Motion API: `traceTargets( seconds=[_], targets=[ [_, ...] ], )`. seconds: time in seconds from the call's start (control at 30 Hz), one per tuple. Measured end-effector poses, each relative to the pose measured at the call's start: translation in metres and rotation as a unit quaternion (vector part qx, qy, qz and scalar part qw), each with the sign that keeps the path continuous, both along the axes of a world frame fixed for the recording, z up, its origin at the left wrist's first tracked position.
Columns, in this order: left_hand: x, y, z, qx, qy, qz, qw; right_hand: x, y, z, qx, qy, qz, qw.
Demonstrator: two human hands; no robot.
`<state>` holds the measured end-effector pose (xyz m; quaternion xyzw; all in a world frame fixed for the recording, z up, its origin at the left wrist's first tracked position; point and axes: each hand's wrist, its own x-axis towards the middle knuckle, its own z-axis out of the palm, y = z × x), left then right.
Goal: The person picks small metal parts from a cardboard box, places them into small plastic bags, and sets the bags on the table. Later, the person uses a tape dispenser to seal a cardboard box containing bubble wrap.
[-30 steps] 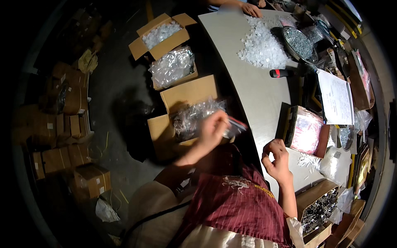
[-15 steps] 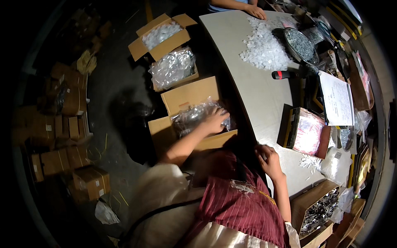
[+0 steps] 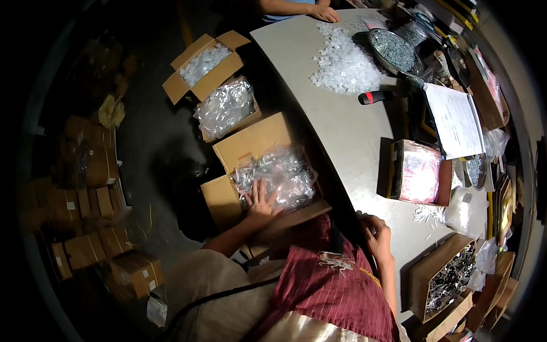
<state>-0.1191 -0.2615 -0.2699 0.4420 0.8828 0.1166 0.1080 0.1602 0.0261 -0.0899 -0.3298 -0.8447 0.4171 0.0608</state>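
Now splayed, the left hand (image 3: 261,205) — shifted leftward — touches bags (image 3: 288,174).

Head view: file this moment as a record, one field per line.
Left hand: fingers spread on clear plastic bags
Bags' place: in an open cardboard box, left of the table
Right hand: at the table's near edge, fingers curled; cannot tell whether it holds anything
Table, far part: pile of white pieces, black-and-red handle
Table, right side: written sheet, box of metal parts
Co-worker's hand: at the far end, beside the white pile
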Motion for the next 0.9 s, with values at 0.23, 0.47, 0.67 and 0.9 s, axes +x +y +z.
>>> traceTargets(
  seconds=[0.23, 0.47, 0.67, 0.9],
  targets=[
    [-0.012, 0.054, 0.035, -0.014, -0.140, 0.107, 0.984, -0.024, -0.002, 0.002, 0.039, 0.006, 0.072, 0.997],
    [0.016, 0.039, 0.080, 0.047, -0.112, -0.038, 0.992, -0.009, -0.014, 0.001, 0.008, 0.067, 0.001, 0.998],
    [0.038, 0.109, 0.144, 0.254, -0.162, -0.232, 0.925, 0.016, -0.018, 0.021, 0.060, 0.106, -0.064, 0.990],
    [0.086, 0.208, 0.179, 0.269, -0.272, -0.370, 0.847, 0.087, -0.036, 0.046, 0.092, 0.050, -0.257, 0.961]
  ],
)
